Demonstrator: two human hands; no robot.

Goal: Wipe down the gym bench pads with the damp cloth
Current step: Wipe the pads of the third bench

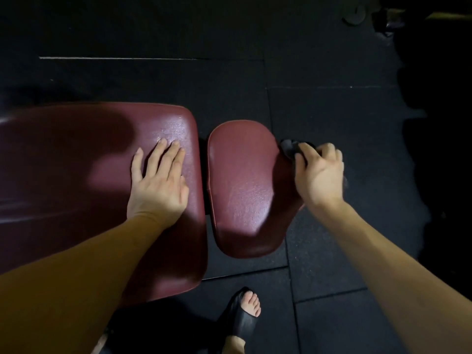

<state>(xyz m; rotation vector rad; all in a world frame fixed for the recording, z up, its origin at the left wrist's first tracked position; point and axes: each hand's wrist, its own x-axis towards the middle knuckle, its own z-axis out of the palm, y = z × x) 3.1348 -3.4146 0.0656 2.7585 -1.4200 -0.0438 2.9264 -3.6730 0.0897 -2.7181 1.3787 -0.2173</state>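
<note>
Two maroon vinyl bench pads lie side by side. The long back pad (84,159) fills the left half of the view, and the smaller rounded seat pad (245,190) sits to its right across a narrow gap. My left hand (159,182) rests flat on the back pad near its right edge, fingers straight. My right hand (319,175) grips a dark cloth (290,146) at the seat pad's far right edge; the cloth is bunched under my fingers and mostly hidden.
Black rubber floor tiles (332,103) surround the bench. My foot in a black sandal (242,312) stands just below the seat pad. Dark equipment (383,19) lies at the top right in shadow.
</note>
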